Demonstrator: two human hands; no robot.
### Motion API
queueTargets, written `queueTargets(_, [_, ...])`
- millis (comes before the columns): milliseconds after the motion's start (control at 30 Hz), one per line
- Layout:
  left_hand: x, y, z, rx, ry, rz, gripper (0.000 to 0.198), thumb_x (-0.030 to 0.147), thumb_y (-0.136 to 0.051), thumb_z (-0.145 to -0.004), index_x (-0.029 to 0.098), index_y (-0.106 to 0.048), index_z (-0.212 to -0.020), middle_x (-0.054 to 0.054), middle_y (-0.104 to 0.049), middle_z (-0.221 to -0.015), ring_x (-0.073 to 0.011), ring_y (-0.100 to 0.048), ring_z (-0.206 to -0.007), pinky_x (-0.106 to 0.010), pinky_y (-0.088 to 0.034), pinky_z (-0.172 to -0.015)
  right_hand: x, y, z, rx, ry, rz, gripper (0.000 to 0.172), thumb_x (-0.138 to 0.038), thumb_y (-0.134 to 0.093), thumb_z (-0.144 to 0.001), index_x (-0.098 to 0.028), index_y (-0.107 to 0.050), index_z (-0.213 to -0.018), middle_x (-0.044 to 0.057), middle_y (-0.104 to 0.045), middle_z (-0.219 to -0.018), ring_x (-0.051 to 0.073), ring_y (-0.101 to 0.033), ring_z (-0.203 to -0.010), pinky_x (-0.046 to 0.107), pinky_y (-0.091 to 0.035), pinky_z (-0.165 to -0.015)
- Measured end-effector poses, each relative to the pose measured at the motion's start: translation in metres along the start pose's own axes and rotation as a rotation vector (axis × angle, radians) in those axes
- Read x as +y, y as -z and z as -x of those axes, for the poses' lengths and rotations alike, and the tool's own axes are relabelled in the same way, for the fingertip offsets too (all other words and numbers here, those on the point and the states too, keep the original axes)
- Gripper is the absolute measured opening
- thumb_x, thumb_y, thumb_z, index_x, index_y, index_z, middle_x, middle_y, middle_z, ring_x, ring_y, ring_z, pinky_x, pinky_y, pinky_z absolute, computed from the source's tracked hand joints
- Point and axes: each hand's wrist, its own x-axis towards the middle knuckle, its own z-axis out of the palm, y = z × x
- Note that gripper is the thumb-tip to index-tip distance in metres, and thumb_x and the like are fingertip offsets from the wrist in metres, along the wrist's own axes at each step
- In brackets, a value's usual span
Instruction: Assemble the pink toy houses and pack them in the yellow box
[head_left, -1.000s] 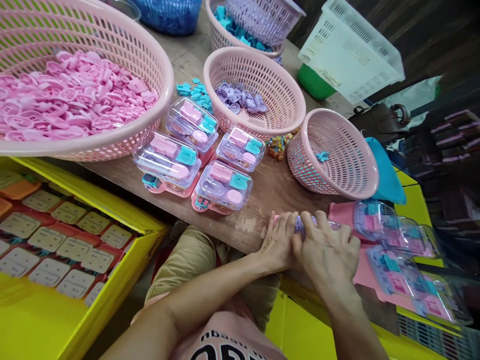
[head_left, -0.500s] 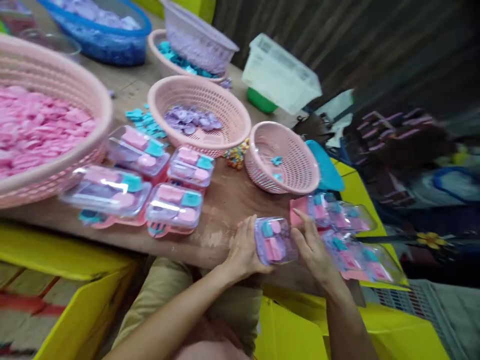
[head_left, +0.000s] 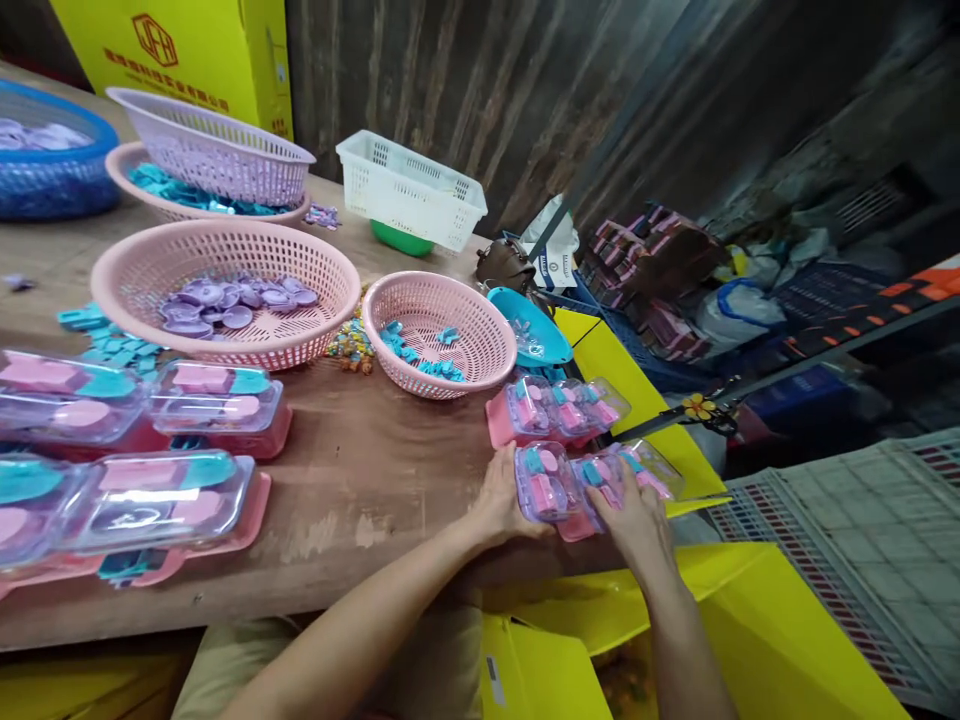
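Note:
My left hand is closed around the left side of a clear-lidded plastic case with pink, turquoise and lilac pieces inside. This case stands at the left end of the front row, by the table's right end. My right hand grips the neighbouring case in that row, thumb on the left and fingers over the right. A further case sits beyond the fingers. Just behind, another row of similar cases touches the front row. The undersides of the held cases are hidden.
Pink baskets hold turquoise pieces and lilac discs. More cases stand on the table's left. A turquoise tray and a white basket are behind. Open yellow cartons stand below the table edge.
The view has swung right. My left hand has brought its case rightward against the front row. My right hand has moved from beside that case onto the neighbouring one.

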Motion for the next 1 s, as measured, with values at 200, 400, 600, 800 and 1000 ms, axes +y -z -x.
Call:
queueTargets(200, [0.010,-0.031,-0.010,0.022,0.107,-0.028,0.129,0.036,-0.081,-0.047,0.011,0.005,-0.139,-0.029,-0.005,-0.143,-0.0386,-0.009,-0.135,-0.054,-0.024,-0.105,0.004,-0.001,-0.011,0.220,0.010,-0.149,0.058,-0.050,-0.035,-0.087,-0.008,-0.046,-0.126,0.019,-0.052,-0.101,0.031,-0.050,-0.094,0.046,-0.039,-0.081])
queueTargets(400, [0.069,0.134,0.056,0.022,-0.005,-0.467,0.081,0.025,-0.059,-0.075,0.021,-0.013,-0.141,-0.015,-0.026,-0.144,-0.0257,-0.027,-0.133,-0.043,-0.029,-0.106,-0.049,0.021,0.030,0.530,0.132,-0.443,0.043,-0.035,-0.039,-0.090,-0.011,-0.043,-0.125,0.020,-0.050,-0.113,0.030,-0.044,-0.112,0.047,-0.036,-0.091])
queueTargets(600, [0.098,0.330,0.148,-0.005,0.101,-1.029,0.048,0.036,-0.024,-0.087,0.029,-0.034,-0.133,0.002,-0.034,-0.139,-0.0244,-0.036,-0.123,-0.047,-0.032,-0.097,-0.172,0.012,0.105,0.232,0.686,-0.807,0.035,-0.019,-0.041,-0.087,-0.020,-0.042,-0.122,0.011,-0.053,-0.111,0.021,-0.051,-0.106,0.039,-0.045,-0.089])
queueTargets(800, [0.120,0.288,0.139,-0.034,0.529,-1.372,0.062,0.016,-0.057,-0.071,0.005,-0.041,-0.130,-0.019,-0.054,-0.115,-0.0329,-0.051,-0.107,-0.044,-0.040,-0.091,-0.240,0.020,0.145,-0.137,0.831,-1.097,0.041,-0.024,-0.041,-0.088,-0.019,-0.036,-0.129,0.011,-0.052,-0.117,0.018,-0.056,-0.096,0.036,-0.047,-0.086])
queueTargets(1000, [0.110,0.197,0.123,0.038,0.458,-0.848,0.100,0.034,-0.075,-0.061,0.006,-0.019,-0.138,-0.022,-0.042,-0.126,-0.0323,-0.047,-0.115,-0.041,-0.044,-0.089,-0.220,0.021,0.112,-0.305,0.501,-1.202,0.047,-0.041,-0.036,-0.090,-0.021,-0.035,-0.133,0.011,-0.047,-0.130,0.021,-0.047,-0.117,0.039,-0.038,-0.098])
